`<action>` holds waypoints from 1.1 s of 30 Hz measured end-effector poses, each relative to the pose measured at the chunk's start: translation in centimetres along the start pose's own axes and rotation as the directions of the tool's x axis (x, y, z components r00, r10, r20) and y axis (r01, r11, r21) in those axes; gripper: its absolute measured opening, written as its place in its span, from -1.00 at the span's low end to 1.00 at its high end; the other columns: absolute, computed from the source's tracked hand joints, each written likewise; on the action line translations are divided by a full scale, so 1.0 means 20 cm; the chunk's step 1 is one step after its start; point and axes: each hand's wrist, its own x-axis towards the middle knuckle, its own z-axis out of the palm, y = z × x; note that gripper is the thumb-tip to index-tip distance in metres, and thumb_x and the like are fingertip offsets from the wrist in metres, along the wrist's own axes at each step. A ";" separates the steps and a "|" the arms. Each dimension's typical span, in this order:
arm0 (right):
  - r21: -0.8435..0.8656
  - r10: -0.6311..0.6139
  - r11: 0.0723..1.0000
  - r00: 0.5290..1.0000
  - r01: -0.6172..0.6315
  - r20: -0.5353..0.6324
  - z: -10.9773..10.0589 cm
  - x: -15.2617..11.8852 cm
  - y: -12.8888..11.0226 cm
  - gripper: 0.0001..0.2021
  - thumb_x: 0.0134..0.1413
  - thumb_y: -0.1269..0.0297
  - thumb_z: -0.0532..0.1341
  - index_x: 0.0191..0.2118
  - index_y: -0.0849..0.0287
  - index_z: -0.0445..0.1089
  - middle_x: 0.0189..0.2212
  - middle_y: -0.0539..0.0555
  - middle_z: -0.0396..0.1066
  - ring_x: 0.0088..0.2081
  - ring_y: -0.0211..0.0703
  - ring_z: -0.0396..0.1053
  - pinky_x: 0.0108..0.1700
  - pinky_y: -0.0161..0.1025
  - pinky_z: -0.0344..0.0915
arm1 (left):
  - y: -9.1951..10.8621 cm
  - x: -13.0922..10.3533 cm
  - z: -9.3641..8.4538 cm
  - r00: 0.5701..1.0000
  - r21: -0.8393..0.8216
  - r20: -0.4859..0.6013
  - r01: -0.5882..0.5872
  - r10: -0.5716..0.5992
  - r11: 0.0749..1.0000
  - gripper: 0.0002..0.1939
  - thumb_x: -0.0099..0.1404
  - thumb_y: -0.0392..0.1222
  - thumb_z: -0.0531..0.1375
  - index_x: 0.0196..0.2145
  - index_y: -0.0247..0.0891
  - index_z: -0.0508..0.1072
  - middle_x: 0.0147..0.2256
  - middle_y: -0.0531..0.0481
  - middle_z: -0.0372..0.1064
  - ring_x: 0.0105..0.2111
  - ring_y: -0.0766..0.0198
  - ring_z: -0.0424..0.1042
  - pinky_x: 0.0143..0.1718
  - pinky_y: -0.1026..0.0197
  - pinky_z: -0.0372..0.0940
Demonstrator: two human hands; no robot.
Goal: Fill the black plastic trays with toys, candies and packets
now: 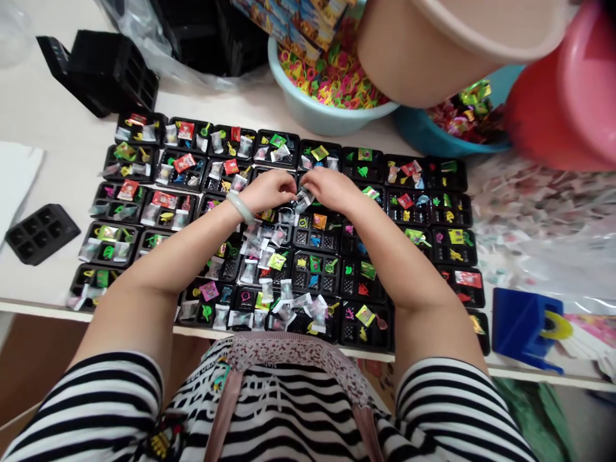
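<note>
My right hand (330, 188) pinches a small clear-wrapped candy (303, 201) above the middle of the rows of black compartment trays (315, 240). Close by on the left, my left hand (268, 192) is closed, its fingers curled together; what they hold, if anything, is hidden. A pale bangle (240, 208) circles the left wrist. Below the hands, a loose heap of wrapped candies (260, 247) lies across several trays. Tray compartments hold small coloured plastic pieces and shiny packets, such as an orange packet (319, 221) and a green packet (367, 269).
Behind the trays stand a light-blue basin (308, 109) of colourful plastic pieces, a beige bucket (409, 58), a teal basin (418, 131) of shiny packets and a red bucket (553, 102). Stacked black trays (113, 70) stand back left; a blue tape dispenser (520, 321) lies right.
</note>
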 end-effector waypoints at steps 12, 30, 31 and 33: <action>0.552 0.328 0.809 0.935 -0.204 -0.134 -0.01 -0.19 0.11 -0.87 0.07 0.27 0.35 -0.24 0.15 0.53 -0.30 0.05 0.55 -0.23 -0.07 0.46 -0.07 -0.06 0.38 | -0.02 -0.14 -0.10 0.983 -0.144 -0.172 0.035 -0.060 0.989 -0.92 0.18 -0.14 0.38 -0.42 -0.12 0.58 -0.31 -0.03 0.49 -0.12 0.05 0.44 0.05 -0.04 0.30; 0.119 -0.140 0.982 0.986 0.150 -0.090 0.11 -0.29 -0.18 -0.74 0.28 0.30 0.17 -0.01 0.00 0.56 -0.01 0.16 0.49 0.01 0.10 0.44 0.02 0.03 0.39 | -0.08 -0.61 -0.22 0.968 -0.046 -0.052 0.244 -0.246 0.969 -0.89 0.17 -0.20 0.36 -0.30 -0.20 0.61 -0.32 -0.03 0.48 -0.25 0.15 0.45 -0.07 0.08 0.33; 0.089 -0.165 0.981 0.983 0.171 -0.077 0.16 -0.27 -0.20 -0.71 0.29 0.32 0.15 0.01 0.00 0.55 0.04 0.16 0.48 0.05 0.11 0.42 0.03 0.03 0.39 | -0.07 -0.63 -0.20 0.977 0.008 -0.008 0.213 -0.213 0.977 -0.89 0.19 -0.20 0.35 -0.29 -0.21 0.61 -0.32 -0.03 0.47 -0.24 0.15 0.45 -0.05 0.08 0.32; 0.041 -0.170 0.984 0.983 0.173 -0.065 0.24 -0.25 -0.22 -0.69 0.30 0.36 0.12 0.01 0.02 0.55 0.06 0.18 0.48 0.07 0.13 0.41 0.04 0.03 0.38 | -0.05 -0.64 -0.15 0.987 0.108 0.053 0.143 -0.149 0.984 -0.86 0.22 -0.20 0.32 -0.24 -0.23 0.61 -0.29 -0.06 0.47 -0.18 0.11 0.44 0.00 0.06 0.30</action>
